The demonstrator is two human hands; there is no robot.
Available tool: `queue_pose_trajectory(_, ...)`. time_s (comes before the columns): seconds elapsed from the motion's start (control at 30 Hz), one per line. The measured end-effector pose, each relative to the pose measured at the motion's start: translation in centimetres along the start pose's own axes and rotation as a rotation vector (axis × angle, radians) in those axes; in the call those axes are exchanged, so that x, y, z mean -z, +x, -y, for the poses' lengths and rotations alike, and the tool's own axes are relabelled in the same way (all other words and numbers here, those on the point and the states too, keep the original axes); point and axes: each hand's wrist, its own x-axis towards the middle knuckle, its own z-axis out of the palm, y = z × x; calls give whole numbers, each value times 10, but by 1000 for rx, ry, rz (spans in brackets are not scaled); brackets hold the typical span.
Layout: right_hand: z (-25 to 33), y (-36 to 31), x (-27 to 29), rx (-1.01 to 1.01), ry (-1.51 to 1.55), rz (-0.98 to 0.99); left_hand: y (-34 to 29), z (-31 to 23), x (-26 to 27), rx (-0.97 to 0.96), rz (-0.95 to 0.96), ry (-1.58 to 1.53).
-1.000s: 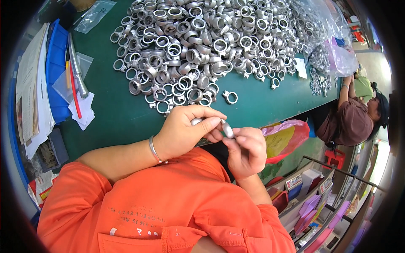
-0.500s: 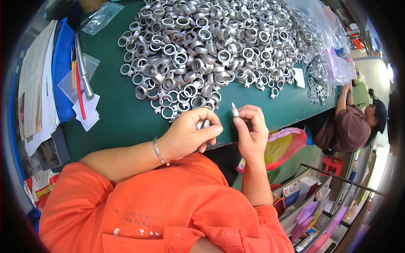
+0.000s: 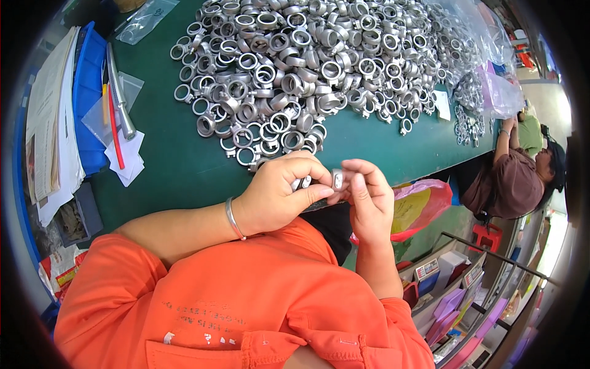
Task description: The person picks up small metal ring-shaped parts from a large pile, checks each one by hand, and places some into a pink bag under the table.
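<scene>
A big heap of grey metal rings (image 3: 289, 67), each with a small lug, covers the far middle of the green table (image 3: 166, 166). Over its near edge, my left hand (image 3: 286, 184) is closed round one or more of these rings, whose pale lug faces show between thumb and fingers. My right hand (image 3: 369, 197) pinches another metal ring (image 3: 337, 179) between thumb and fingers, its flat lug face turned up. The fingertips of both hands come close together around that ring. Much of what the left hand holds is hidden by its fingers.
At left lie a blue tray (image 3: 92, 104), papers (image 3: 52, 117), a red pen (image 3: 115, 132) and a metal rod (image 3: 118, 92). Clear plastic bags (image 3: 498, 92) lie far right, near a co-worker (image 3: 513, 178). A pink bag (image 3: 424, 206) hangs beside my right arm.
My right hand has turned its ring from edge-on to lug face up and brought it toward my left hand. The left hand keeps its grip. The view has shifted slightly.
</scene>
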Motion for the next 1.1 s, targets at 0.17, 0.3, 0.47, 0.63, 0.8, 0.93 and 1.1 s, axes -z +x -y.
queue_pose_trajectory(0.17,-8,-1,4,68,93,134,-3,-12,-1,182,33,-45)
queue_pose_trajectory(0.3,-12,2,2,353,145,100,2,-19,1,617,27,-428)
queue_pose_trajectory(0.47,-15,0,0,483,47,41,1,-16,1,606,58,-540)
queue_pose_trajectory(0.63,-18,-4,-2,578,-66,16,3,-16,2,640,60,-534)
queue_pose_trajectory(0.8,-20,-5,-5,681,-203,-13,2,-14,2,697,78,-616)
queue_pose_trajectory(0.93,-5,2,-6,727,-479,98,6,-18,5,881,90,-944)
queue_pose_trajectory(1.1,-2,32,-8,642,-798,-34,3,-11,7,906,349,-811)
